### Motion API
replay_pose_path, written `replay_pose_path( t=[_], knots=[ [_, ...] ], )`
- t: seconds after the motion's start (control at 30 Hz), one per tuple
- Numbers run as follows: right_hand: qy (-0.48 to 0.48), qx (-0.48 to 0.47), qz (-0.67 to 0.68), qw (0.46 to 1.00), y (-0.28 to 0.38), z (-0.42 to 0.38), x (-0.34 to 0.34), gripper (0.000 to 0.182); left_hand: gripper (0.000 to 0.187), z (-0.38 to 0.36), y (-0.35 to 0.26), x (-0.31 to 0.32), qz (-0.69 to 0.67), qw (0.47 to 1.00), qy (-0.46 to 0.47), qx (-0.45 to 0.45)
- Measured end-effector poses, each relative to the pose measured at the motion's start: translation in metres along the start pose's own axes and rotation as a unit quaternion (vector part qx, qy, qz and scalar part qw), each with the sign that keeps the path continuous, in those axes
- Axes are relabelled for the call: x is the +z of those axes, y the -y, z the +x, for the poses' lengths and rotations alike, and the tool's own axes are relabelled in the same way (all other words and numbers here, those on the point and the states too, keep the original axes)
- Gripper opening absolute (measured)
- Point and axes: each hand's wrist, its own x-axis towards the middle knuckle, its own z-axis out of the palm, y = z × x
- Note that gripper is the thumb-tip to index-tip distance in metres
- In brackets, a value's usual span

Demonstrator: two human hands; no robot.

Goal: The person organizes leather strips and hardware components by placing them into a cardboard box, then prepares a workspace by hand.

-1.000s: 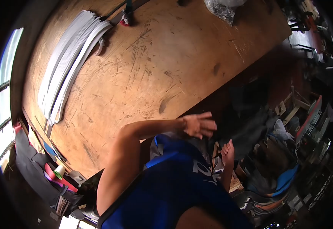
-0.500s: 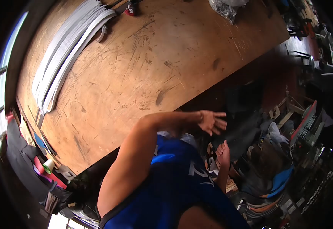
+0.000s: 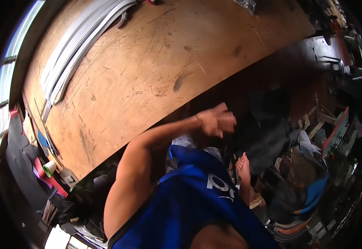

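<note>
My left hand [image 3: 216, 120] is held out in front of my blue shirt [image 3: 193, 195], just off the near edge of the wooden table [image 3: 135, 83]. Its fingers are apart and somewhat blurred, and nothing shows in them. Lower and to the right, my right hand [image 3: 243, 165] is at my side with its fingers curled in and the thumb pointing up. No object shows in it. Neither hand touches the table. On the far left of the tabletop lies a bundle of long white strips [image 3: 79, 47].
A clear plastic bag [image 3: 246, 6] lies at the table's far edge. To the right are a heap of scraps [image 3: 293, 174] and a red-edged board [image 3: 335, 130]. A roll of green-edged tape [image 3: 49, 168] and dark sheets [image 3: 21, 166] stand at lower left.
My left hand has swung left and slightly up in view, still with fingers apart. The view has shifted, so the strips and the bag sit higher. My right hand keeps about its place.
</note>
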Motion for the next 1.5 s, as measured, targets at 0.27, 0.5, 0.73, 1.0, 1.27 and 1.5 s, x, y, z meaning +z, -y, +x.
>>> replay_pose_path(
  t=[0.27, 0.5, 0.73, 1.0, 1.27, 1.5],
  knots=[
    [-0.015, -0.014, -0.020, 1.000, -0.004, -0.010, -0.017, 0.047, 0.033, -0.103, -0.064, -0.032, 0.135, 0.830, -0.362, -0.403],
    [-0.008, 0.044, -0.076, 0.996, -0.036, 0.014, -0.053, 0.045, 0.054, -0.218, -0.198, 0.206, -0.444, 0.231, -0.471, -0.726],
    [0.027, 0.048, -0.136, 0.989, -0.024, 0.037, -0.023, 0.043, 0.060, -0.175, -0.224, 0.077, -0.696, 0.190, -0.514, -0.465],
    [0.016, 0.027, -0.175, 0.984, -0.029, 0.033, 0.029, 0.043, 0.049, -0.281, -0.105, -0.106, 0.109, 0.726, -0.408, -0.543],
    [-0.066, 0.012, -0.125, 0.990, -0.070, -0.028, 0.056, 0.043, 0.072, -0.386, 0.106, -0.178, 0.340, 0.687, -0.272, -0.582],
    [-0.099, 0.042, -0.055, 0.993, -0.126, -0.049, 0.086, 0.044, 0.053, -0.167, -0.018, 0.041, -0.211, 0.958, -0.102, -0.167]
  ],
)
